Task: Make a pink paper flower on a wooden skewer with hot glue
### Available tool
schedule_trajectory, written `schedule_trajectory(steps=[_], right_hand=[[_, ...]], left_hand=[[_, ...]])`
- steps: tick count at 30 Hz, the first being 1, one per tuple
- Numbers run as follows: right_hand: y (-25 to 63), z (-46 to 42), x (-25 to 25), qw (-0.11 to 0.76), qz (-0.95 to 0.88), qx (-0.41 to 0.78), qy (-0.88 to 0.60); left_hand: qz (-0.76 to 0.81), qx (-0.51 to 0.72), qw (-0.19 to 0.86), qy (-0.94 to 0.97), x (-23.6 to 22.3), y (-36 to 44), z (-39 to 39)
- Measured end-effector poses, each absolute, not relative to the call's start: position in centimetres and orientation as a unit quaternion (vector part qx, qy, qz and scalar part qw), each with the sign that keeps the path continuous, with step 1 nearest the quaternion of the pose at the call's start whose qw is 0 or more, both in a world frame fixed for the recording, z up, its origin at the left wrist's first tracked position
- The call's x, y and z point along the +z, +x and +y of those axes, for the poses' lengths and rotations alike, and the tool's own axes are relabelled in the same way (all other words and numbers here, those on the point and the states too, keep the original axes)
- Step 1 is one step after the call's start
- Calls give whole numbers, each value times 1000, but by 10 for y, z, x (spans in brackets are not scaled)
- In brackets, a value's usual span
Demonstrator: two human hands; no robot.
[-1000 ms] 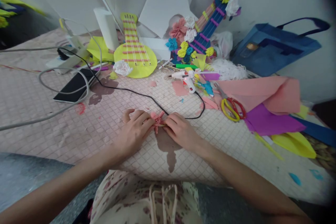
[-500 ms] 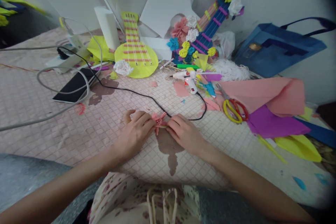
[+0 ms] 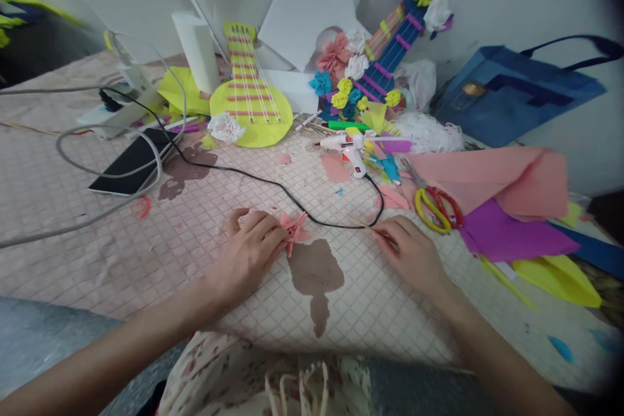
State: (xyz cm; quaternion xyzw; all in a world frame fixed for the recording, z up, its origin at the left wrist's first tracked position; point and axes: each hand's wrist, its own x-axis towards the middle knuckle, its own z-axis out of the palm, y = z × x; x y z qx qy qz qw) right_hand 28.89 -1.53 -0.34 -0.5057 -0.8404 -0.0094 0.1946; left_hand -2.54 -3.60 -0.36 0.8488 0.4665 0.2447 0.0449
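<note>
My left hand point(image 3: 251, 244) rests on the quilted cloth with its fingers closed on the edge of a pink paper flower point(image 3: 297, 229); part of the flower is under the fingertips. To the right, clear of the flower, my right hand point(image 3: 414, 257) pinches a thin pale stick point(image 3: 363, 223), its tip pointing left across a black cord point(image 3: 336, 226). A brown stain point(image 3: 316, 266) on the cloth lies between the hands. Beyond them lies a white glue gun point(image 3: 354, 156) with a small red light.
Yellow-and-red-handled scissors point(image 3: 439, 208) lie right, beside pink paper point(image 3: 492, 175) and purple paper point(image 3: 517, 231). A yellow paper guitar point(image 3: 251, 117) and a flower-covered blue guitar point(image 3: 390, 71) lean at the back. A dark tablet-like slab point(image 3: 129, 166) and looping grey cable point(image 3: 63, 231) are left.
My right hand has left the flower and moved right, with the thin stick now visible in its fingers. My left hand stays at the flower.
</note>
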Motion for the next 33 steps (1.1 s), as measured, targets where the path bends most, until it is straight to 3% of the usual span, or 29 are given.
schedule_trajectory(steps=[6, 15, 23, 25, 30, 33], right_hand=[[321, 10, -10, 179, -797, -47, -575], [285, 99, 16, 280, -779, 0, -561], [252, 165, 4, 251, -779, 140, -557], [247, 165, 0, 283, -768, 152, -554], [240, 160, -6, 456, -686, 197, -531], [239, 161, -7, 470, -675, 197, -534]], left_hand=[[460, 259, 54, 848, -6, -25, -34], [451, 291, 78, 840, -5, -26, -35], [457, 281, 95, 839, -5, -25, -33], [456, 279, 93, 840, -4, -25, -33], [450, 276, 87, 845, -6, -26, -34], [452, 275, 82, 845, -8, -25, -34]])
